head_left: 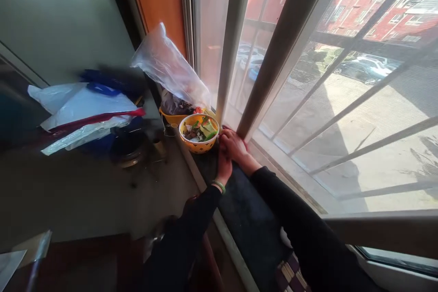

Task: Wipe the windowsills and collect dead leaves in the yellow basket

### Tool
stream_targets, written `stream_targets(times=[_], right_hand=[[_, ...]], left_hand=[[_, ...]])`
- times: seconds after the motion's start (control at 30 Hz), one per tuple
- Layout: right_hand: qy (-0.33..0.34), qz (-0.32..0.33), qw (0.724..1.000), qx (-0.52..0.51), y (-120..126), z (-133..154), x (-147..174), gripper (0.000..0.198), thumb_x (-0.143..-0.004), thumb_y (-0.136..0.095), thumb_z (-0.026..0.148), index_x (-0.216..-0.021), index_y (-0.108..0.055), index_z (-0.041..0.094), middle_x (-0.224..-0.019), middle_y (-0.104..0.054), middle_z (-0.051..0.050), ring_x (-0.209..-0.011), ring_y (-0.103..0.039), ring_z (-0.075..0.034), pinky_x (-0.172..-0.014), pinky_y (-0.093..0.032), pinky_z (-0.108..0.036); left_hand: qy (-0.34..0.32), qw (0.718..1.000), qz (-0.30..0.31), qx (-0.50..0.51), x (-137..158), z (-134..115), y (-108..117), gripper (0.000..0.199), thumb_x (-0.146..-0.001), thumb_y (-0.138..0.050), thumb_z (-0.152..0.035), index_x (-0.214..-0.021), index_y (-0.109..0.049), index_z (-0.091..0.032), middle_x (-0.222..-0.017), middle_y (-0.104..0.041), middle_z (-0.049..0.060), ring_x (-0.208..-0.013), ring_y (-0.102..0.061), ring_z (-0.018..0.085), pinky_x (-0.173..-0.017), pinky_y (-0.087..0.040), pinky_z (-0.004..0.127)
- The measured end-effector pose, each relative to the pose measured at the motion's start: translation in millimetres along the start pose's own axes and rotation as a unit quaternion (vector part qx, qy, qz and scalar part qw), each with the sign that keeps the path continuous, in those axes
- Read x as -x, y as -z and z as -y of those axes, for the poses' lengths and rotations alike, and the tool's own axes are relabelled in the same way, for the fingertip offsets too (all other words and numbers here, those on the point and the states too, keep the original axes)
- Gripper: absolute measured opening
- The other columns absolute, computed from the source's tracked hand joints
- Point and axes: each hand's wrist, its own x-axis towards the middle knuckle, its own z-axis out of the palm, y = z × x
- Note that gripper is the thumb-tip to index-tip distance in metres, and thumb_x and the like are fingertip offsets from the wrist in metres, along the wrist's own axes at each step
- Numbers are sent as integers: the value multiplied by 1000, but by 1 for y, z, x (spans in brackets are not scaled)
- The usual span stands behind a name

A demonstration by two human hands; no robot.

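Both my hands meet on the dark window sill (253, 219), just right of a yellow basket (198, 148) with a white rim. Colourful packets (205, 130) fill the basket. My left hand (224, 167), with a green bangle (219, 186) on its wrist, is partly covered by my right hand (236, 145). The fingers of both look curled in. A bit of something red shows beside my right hand, against the window frame; what it is and what the fingers hold are hidden.
Behind the basket stand another yellow container (171, 118) with a dark bag and a clear plastic bag (167, 64). White and blue bags (85, 105) hang at left. Window bars (273, 64) rise at right. A checkered item (290, 276) lies on the near sill.
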Motion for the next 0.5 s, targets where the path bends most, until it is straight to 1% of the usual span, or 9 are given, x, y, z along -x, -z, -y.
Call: stream_targets(times=[0.1, 0.2, 0.27, 0.37, 0.43, 0.5], right_hand=[[-3, 32, 999, 19, -14, -2, -24, 31, -91, -58, 16, -121, -67, 20, -134, -60, -14, -130, -49, -27, -113, -39, -43], [-50, 32, 997, 40, -24, -1, -38, 34, -95, -53, 16, -127, -64, 17, -140, -54, -17, -129, -48, -28, -111, -38, -44], [-83, 42, 994, 62, -28, 1, -42, 34, -96, -51, 16, -127, -64, 14, -140, -54, -21, -126, -49, -29, -108, -40, -44], [-106, 65, 989, 81, -28, 5, -42, 30, -99, -48, 17, -122, -66, 10, -131, -59, -22, -118, -54, -29, -103, -44, -42], [-116, 73, 986, 92, -27, 8, -37, 29, -100, -45, 17, -116, -67, 10, -127, -62, -22, -114, -56, -29, -100, -45, -41], [-127, 73, 984, 104, -24, 10, -28, 29, -102, -43, 18, -114, -67, 10, -126, -63, -21, -113, -57, -28, -99, -46, -40]], left_hand=[[5, 1000, -5, -22, 5, -3, -1, 69, -91, -47, -7, -157, -28, -13, -138, -62, 20, -123, -63, 25, -107, -50, 39], [9, 999, -13, -33, 8, -2, -2, 73, -90, -42, -4, -160, -20, -10, -139, -61, 22, -123, -64, 23, -108, -49, 38], [18, 999, -13, -42, 9, -1, -1, 74, -90, -41, -4, -160, -18, -8, -141, -59, 24, -125, -63, 24, -109, -49, 39], [20, 999, -9, -47, 7, 1, 2, 72, -91, -41, -7, -159, -18, -6, -146, -54, 26, -132, -59, 25, -112, -47, 39], [-5, 999, -16, -49, 5, 1, 3, 70, -93, -46, -11, -158, -22, -8, -152, -49, 25, -143, -49, 25, -119, -40, 40], [-37, 998, -19, -45, 3, 0, 3, 67, -93, -52, -17, -156, -28, -13, -156, -45, 22, -148, -41, 26, -123, -34, 42]])
